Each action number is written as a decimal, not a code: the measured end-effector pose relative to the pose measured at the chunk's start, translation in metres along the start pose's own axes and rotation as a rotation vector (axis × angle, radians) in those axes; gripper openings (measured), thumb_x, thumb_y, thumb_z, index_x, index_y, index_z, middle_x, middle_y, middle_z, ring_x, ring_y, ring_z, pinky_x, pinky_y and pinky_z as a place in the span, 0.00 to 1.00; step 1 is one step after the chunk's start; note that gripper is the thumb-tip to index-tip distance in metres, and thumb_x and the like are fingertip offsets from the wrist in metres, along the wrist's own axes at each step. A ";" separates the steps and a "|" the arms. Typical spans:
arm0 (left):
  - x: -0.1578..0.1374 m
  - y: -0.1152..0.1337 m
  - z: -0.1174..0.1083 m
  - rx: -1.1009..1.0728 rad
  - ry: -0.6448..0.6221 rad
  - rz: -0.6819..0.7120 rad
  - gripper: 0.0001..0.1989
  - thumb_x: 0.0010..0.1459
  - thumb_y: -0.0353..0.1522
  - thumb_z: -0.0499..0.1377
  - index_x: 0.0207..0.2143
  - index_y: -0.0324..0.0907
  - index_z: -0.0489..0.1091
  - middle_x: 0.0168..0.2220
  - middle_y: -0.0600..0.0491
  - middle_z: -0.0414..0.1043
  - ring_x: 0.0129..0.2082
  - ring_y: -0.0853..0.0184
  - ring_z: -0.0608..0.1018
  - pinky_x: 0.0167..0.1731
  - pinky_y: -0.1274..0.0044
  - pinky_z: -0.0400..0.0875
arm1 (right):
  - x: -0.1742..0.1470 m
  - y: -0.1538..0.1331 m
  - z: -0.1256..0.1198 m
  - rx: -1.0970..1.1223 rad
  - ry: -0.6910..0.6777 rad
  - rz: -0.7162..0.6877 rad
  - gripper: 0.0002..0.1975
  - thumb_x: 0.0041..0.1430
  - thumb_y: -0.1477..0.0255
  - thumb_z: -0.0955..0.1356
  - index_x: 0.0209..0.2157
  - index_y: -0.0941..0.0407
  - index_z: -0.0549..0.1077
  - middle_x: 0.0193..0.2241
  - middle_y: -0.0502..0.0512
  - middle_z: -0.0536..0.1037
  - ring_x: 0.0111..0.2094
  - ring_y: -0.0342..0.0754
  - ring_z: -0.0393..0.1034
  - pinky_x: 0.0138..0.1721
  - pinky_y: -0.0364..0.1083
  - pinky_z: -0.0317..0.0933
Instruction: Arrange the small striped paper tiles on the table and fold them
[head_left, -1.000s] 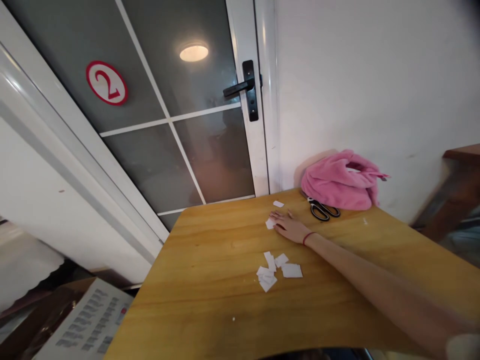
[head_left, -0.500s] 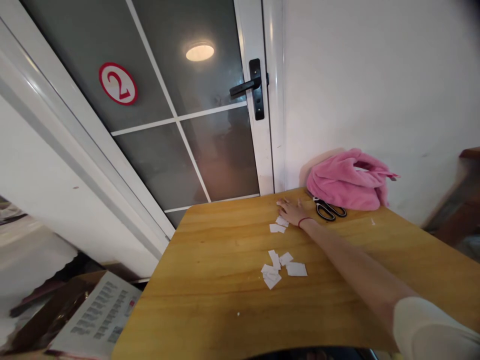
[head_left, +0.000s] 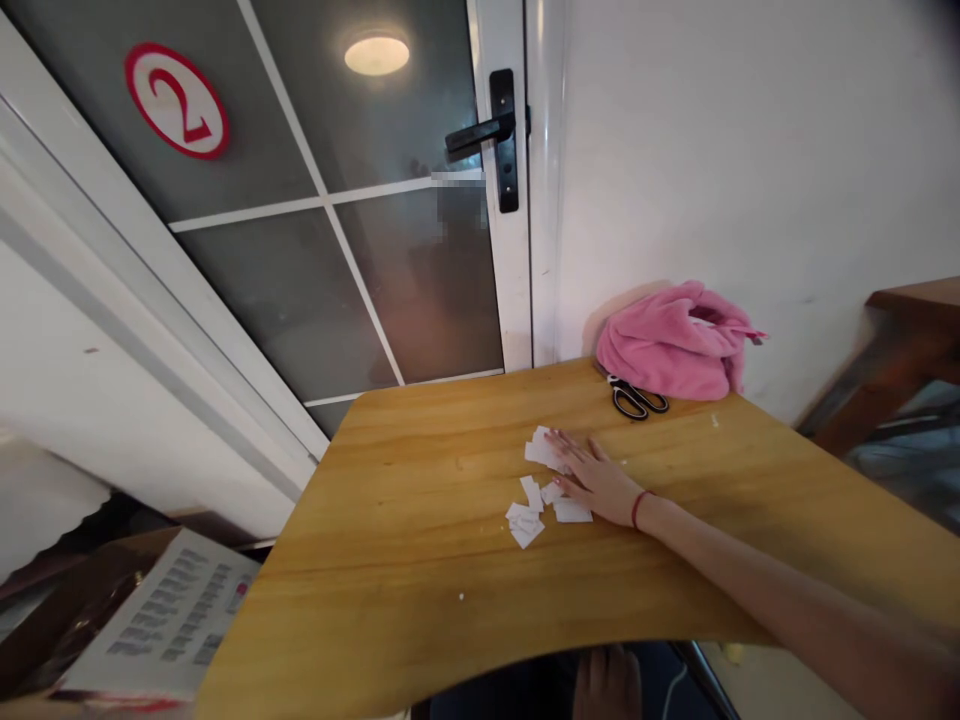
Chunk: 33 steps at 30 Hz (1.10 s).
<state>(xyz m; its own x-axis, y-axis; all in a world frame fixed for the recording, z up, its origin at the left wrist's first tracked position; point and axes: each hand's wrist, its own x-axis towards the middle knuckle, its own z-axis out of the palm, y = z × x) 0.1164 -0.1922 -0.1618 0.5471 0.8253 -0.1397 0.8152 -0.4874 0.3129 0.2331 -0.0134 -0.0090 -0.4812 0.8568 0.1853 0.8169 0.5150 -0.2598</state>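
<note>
My right hand (head_left: 600,485), with a thin red cord at its wrist, lies flat on the table with its fingers spread. Its fingertips touch a small cluster of white paper pieces (head_left: 541,450) and cover part of it. Just nearer to me are more loose paper pieces (head_left: 525,525), some overlapping, and a larger white piece (head_left: 573,511) by the heel of the hand. Below the table's front edge, my left hand (head_left: 609,684) rests on my lap, fingers stretched out and only partly in view; nothing shows in it.
On the wooden table (head_left: 390,520), black-handled scissors (head_left: 636,397) lie beside a pink plush bundle (head_left: 675,340) against the wall. A glazed door with a black handle (head_left: 506,140) stands behind. At lower left is an open cardboard box (head_left: 161,610) with printed text.
My right hand has slid toward me from the table's far edge, and the farther paper cluster now lies closer to the other pieces. The view has tilted down, bringing my left hand into sight.
</note>
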 end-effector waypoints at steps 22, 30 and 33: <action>0.000 0.001 0.036 -0.095 -0.187 -0.022 0.14 0.50 0.27 0.53 0.39 0.42 0.72 0.42 0.46 0.72 0.45 0.54 0.68 0.46 0.61 0.62 | 0.015 0.005 0.003 -0.126 -0.023 -0.149 0.26 0.63 0.62 0.52 0.62 0.51 0.49 0.63 0.53 0.48 0.64 0.52 0.38 0.58 0.66 0.24; -0.012 -0.001 0.024 -0.132 -0.277 0.060 0.11 0.52 0.28 0.53 0.37 0.42 0.72 0.40 0.48 0.72 0.46 0.56 0.67 0.49 0.62 0.59 | 0.012 0.000 0.007 -0.168 -0.016 -0.022 0.29 0.63 0.57 0.50 0.62 0.53 0.49 0.62 0.57 0.49 0.63 0.55 0.39 0.56 0.69 0.20; -0.014 -0.001 0.026 -0.149 -0.144 -0.053 0.17 0.50 0.28 0.54 0.45 0.41 0.69 0.46 0.45 0.69 0.47 0.53 0.65 0.49 0.60 0.58 | 0.013 -0.003 0.008 -0.162 0.027 0.066 0.29 0.63 0.58 0.50 0.62 0.56 0.49 0.62 0.59 0.49 0.63 0.56 0.39 0.55 0.70 0.19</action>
<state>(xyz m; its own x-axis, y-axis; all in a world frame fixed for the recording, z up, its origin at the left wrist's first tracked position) 0.1128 -0.2106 -0.1843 0.5341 0.7946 -0.2889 0.8124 -0.3877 0.4355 0.2220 -0.0036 -0.0139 -0.4175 0.8867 0.1988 0.8881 0.4444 -0.1169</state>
